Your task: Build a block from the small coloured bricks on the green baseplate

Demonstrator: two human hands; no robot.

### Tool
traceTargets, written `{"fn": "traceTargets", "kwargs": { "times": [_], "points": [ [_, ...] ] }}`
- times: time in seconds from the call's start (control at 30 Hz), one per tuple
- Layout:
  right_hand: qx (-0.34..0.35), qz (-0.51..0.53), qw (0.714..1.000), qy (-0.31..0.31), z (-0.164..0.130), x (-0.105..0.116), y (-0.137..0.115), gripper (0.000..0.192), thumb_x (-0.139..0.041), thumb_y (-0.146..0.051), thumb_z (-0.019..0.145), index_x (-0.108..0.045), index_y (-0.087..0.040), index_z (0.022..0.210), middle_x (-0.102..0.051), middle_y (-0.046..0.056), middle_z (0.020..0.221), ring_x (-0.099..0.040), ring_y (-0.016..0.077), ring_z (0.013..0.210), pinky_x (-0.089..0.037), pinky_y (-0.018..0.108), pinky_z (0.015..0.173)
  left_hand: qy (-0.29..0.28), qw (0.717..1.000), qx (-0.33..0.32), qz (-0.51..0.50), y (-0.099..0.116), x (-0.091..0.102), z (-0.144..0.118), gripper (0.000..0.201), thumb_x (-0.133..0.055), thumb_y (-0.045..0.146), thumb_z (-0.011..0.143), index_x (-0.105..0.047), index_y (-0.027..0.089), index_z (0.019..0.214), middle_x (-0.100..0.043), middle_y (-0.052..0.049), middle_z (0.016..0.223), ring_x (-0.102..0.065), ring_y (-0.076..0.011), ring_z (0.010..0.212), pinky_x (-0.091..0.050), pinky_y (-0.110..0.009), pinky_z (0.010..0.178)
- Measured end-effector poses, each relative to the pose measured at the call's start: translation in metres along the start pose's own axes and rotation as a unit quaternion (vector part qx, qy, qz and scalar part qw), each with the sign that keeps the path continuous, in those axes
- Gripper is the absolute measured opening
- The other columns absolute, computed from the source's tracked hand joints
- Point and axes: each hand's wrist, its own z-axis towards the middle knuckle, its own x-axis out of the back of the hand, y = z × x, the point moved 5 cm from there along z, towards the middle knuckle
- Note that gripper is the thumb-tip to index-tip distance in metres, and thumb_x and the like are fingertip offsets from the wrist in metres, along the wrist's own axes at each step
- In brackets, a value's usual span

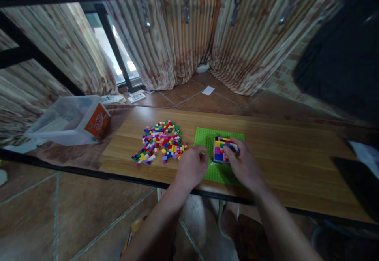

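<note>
A green studded baseplate lies on the wooden table near its front edge. On it sits a low block built of many coloured toy bricks, with a dark rim. My right hand grips this brick build from the right, thumb on top and fingers along its far side. My left hand is over the baseplate's left edge, beside the build and apart from it. Its fingers are curled together, and whatever they hold, if anything, is hidden. Left of that hand a pile of loose toy bricks is spread out.
A clear plastic bin with an orange label stands left of the table. At the right end are a dark flat object and a pale sheet. Curtains hang behind, and a white paper lies on the floor.
</note>
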Motion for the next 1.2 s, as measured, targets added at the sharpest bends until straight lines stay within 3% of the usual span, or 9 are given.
{"fn": "traceTargets", "kwargs": {
  "times": [0.07, 0.17, 0.33, 0.63, 0.87, 1.07, 1.2],
  "points": [
    [0.003, 0.004, 1.000, -0.006, -0.002, -0.001, -0.004, 0.064, -0.045, -0.059, 0.087, -0.060, -0.010, 0.125, -0.058, 0.022, 0.125, -0.055, 0.0320, 0.119, -0.041, 0.050, 0.106, 0.052, 0.996, 0.033, 0.066, -0.015, 0.019, 0.001, 0.019, -0.056, 0.022, 0.086, -0.073, 0.019, 0.095, -0.074, -0.005, 0.088, -0.069, -0.0190, 0.082, -0.049, -0.028, 0.075],
    [0.006, 0.003, 1.000, -0.006, -0.001, -0.003, -0.008, 0.062, -0.045, -0.059, 0.087, -0.061, -0.011, 0.124, -0.059, 0.022, 0.125, -0.055, 0.0318, 0.118, -0.041, 0.051, 0.105, 0.079, 0.980, 0.058, 0.172, -0.029, 0.033, -0.001, 0.018, -0.058, 0.025, 0.084, -0.072, 0.020, 0.094, -0.074, -0.008, 0.093, -0.070, -0.0237, 0.087, -0.051, -0.031, 0.075],
    [0.002, 0.001, 1.000, 0.002, 0.001, -0.005, -0.009, 0.059, -0.045, -0.058, 0.088, -0.062, -0.013, 0.121, -0.061, 0.020, 0.121, -0.057, 0.0315, 0.114, -0.043, 0.051, 0.102, 0.071, 0.964, 0.066, 0.246, -0.033, 0.031, -0.004, 0.023, -0.054, 0.023, 0.087, -0.069, 0.018, 0.103, -0.071, -0.011, 0.103, -0.070, -0.0252, 0.092, -0.052, -0.031, 0.073],
    [0.023, 0.036, 0.999, 0.015, 0.000, -0.010, -0.012, 0.049, -0.049, -0.056, 0.089, -0.065, -0.019, 0.117, -0.063, 0.016, 0.117, -0.059, 0.0300, 0.111, -0.043, 0.052, 0.101, 0.078, 0.963, 0.034, 0.256, -0.037, 0.030, 0.001, 0.021, -0.046, 0.019, 0.090, -0.066, 0.015, 0.095, -0.068, -0.015, 0.096, -0.069, -0.0272, 0.090, -0.053, -0.033, 0.071],
    [0.005, 0.063, 0.998, 0.022, 0.002, -0.004, -0.012, 0.048, -0.048, -0.055, 0.090, -0.066, -0.019, 0.116, -0.063, 0.016, 0.119, -0.058, 0.0296, 0.114, -0.043, 0.052, 0.102, 0.148, 0.970, -0.029, 0.191, -0.020, 0.039, 0.009, 0.015, -0.048, 0.020, 0.091, -0.061, 0.014, 0.094, -0.066, -0.015, 0.103, -0.065, -0.0269, 0.099, -0.051, -0.036, 0.083],
    [0.003, 0.066, 0.997, 0.028, 0.003, 0.006, -0.007, 0.046, -0.048, -0.052, 0.090, -0.066, -0.017, 0.114, -0.064, 0.018, 0.117, -0.059, 0.0302, 0.113, -0.043, 0.052, 0.101, 0.117, 0.988, -0.063, 0.083, -0.002, 0.024, 0.026, 0.014, -0.051, 0.022, 0.092, -0.059, 0.016, 0.101, -0.071, -0.008, 0.086, -0.069, -0.0223, 0.080, -0.051, -0.032, 0.074],
    [0.003, 0.072, 0.996, 0.049, 0.005, 0.012, -0.006, 0.042, -0.049, -0.050, 0.090, -0.067, -0.018, 0.113, -0.063, 0.017, 0.118, -0.058, 0.0293, 0.113, -0.044, 0.052, 0.102, 0.123, 0.985, -0.117, -0.030, 0.002, 0.014, 0.043, 0.010, -0.057, 0.017, 0.087, -0.063, 0.018, 0.094, -0.073, -0.006, 0.092, -0.070, -0.0190, 0.085, -0.052, -0.028, 0.079]
  ]
}}
